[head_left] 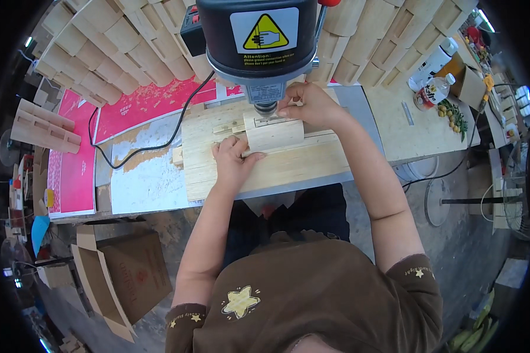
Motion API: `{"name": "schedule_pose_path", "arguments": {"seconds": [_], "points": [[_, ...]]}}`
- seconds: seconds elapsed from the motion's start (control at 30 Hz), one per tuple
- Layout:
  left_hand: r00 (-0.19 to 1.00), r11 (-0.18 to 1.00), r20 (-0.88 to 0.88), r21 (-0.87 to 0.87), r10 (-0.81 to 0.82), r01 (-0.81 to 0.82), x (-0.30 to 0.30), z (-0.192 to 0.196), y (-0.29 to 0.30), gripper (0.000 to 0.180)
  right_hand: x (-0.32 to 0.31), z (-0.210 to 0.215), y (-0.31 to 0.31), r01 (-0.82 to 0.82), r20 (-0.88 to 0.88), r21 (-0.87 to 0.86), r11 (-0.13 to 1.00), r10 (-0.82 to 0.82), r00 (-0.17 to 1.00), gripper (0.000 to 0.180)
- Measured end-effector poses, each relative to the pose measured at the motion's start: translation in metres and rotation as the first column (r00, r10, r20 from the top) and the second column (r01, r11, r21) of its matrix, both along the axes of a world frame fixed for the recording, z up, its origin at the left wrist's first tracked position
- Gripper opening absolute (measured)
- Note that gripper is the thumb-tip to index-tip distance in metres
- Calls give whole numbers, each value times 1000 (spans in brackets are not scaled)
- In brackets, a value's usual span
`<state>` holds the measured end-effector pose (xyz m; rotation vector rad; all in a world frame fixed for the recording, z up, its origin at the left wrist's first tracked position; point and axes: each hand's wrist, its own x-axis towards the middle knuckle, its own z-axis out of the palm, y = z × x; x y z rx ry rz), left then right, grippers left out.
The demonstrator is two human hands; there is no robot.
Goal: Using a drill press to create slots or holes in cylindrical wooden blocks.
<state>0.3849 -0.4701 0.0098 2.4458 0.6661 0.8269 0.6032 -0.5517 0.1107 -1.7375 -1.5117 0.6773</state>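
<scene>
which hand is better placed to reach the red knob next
Right, probably: the right hand is nearer the red knob, on the same side of the machine; the left hand is farther, lower left by the curved wooden piece.

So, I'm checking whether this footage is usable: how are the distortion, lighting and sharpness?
Head view: a black rim covers the corners, and the wooden stacks seem splayed by fisheye distortion; head view: a strip light glares at upper right; head view: the left hand and right hand look fairly sharp.
</scene>
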Motion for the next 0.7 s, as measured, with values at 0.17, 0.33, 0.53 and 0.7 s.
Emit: {"name": "schedule_pose_path", "arguments": {"seconds": [0.17, 0.33, 0.53, 0.7], "points": [[1000, 1000, 10, -8, -5, 5, -1, -1, 0, 38, 18, -11, -10, 258, -65, 45, 965, -255, 965, 17], [1000, 998, -18, -70, 6, -8, -3, 2, -1, 32, 84, -6, -92, 794, 156, 91, 600, -797, 584, 17], [1000, 995, 1, -98, 19, -19, 0, 10, -4, 35, 77, -31, -164, 643, 634, -277, 714, -367, 680, 38], [996, 962, 81, -272, 31, -8, 10, 1, -1, 38, 36, -59, -99, 333, -48, 207, 920, -331, 943, 63]]}}
